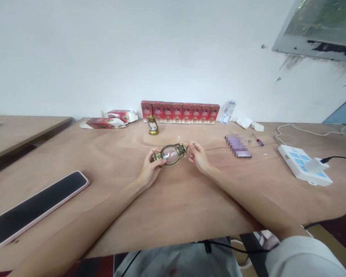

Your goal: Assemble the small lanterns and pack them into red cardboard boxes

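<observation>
Eight red boxes [177, 112], print unreadable to me!
Left hand [150, 168] clasps brass lantern [170, 154] by its base; right hand [198, 157] at top, hold unclear.

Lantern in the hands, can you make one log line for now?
left hand: holds lantern by base | right hand: at lantern's top | second lantern: upright behind

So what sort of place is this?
Perhaps a small workroom: there's a wooden table, a row of red boxes along its back, and a lantern being handled.
</observation>
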### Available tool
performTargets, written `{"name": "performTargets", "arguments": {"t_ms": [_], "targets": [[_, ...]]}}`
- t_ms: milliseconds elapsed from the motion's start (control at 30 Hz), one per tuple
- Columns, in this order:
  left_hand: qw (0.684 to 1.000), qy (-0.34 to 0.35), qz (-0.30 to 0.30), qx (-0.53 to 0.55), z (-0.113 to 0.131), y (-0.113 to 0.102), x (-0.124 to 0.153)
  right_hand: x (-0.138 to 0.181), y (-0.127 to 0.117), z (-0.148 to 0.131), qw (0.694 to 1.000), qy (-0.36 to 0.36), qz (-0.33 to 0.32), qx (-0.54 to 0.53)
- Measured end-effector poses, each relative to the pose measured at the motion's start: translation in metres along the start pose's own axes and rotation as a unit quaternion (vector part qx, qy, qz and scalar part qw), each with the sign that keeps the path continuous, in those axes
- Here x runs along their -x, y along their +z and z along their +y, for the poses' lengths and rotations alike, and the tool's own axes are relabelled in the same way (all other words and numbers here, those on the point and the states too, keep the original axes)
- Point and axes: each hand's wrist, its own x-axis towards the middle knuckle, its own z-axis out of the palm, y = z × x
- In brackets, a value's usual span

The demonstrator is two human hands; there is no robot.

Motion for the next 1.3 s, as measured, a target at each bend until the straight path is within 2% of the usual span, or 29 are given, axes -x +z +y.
{"name": "performTargets", "arguments": {"t_ms": [200,333,667,800,900,1000,1100,1233,1300], "targets": [[1.000,-0.011,-0.014,-0.007,0.002,0.001,0.002,-0.001,-0.009,-0.002,0.992,-0.046,-0.040,0.109],[1.000,-0.011,-0.022,-0.016,0.001,0.001,0.003,-0.001,-0.008,-0.002,0.988,-0.057,-0.058,0.135],[0.999,0.019,-0.020,-0.023,0.003,0.001,0.002,0.002,0.000,0.001,0.997,0.009,-0.044,0.066],[0.997,0.056,-0.024,-0.041,0.006,0.001,0.000,0.000,0.001,0.004,0.998,0.045,-0.018,0.039],[0.994,0.076,-0.014,-0.072,0.001,-0.001,-0.003,-0.007,-0.003,0.001,0.996,0.055,0.018,0.069],[0.987,0.102,-0.006,-0.121,-0.005,-0.002,-0.005,-0.016,-0.009,-0.009,0.990,0.012,0.050,0.130],[0.980,0.109,-0.003,-0.169,-0.009,-0.003,-0.005,-0.016,-0.008,-0.020,0.981,-0.063,0.060,0.176],[0.974,0.124,0.012,-0.192,-0.008,-0.002,-0.004,0.002,0.005,-0.027,0.957,-0.152,-0.031,0.247],[0.976,0.125,0.007,-0.179,-0.006,-0.001,-0.002,0.011,0.011,-0.027,0.942,-0.186,-0.048,0.275]]}}
